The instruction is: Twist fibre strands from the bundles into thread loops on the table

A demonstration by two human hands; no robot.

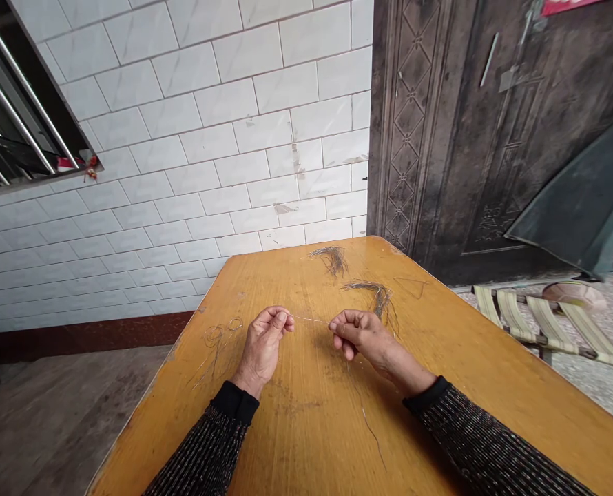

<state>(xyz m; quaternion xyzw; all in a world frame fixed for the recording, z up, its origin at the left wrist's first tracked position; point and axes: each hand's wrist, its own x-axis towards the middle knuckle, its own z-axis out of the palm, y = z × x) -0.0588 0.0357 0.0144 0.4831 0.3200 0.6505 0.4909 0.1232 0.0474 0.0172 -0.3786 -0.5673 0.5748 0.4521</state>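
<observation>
A thin wire [310, 319] stretches between my two hands above the wooden table [296, 420]. My left hand [263, 344] pinches one end between thumb and fingertips. On the other side my right hand [361, 336] grips the wire the same way, and a loose length [369, 424] trails from below it toward the near part of the table. Left of my left hand lie wires with ends bent into loops [213, 336]. Just beyond my right hand is a bundle of bent dark wires [381, 297], and a second bundle [335, 259] lies farther back.
A white tiled wall [234, 145] rises behind the table's far edge. To the right are a dark carved door [441, 138] and a low seat of woven straps [538, 322]. A barred window [22, 96] is at the upper left.
</observation>
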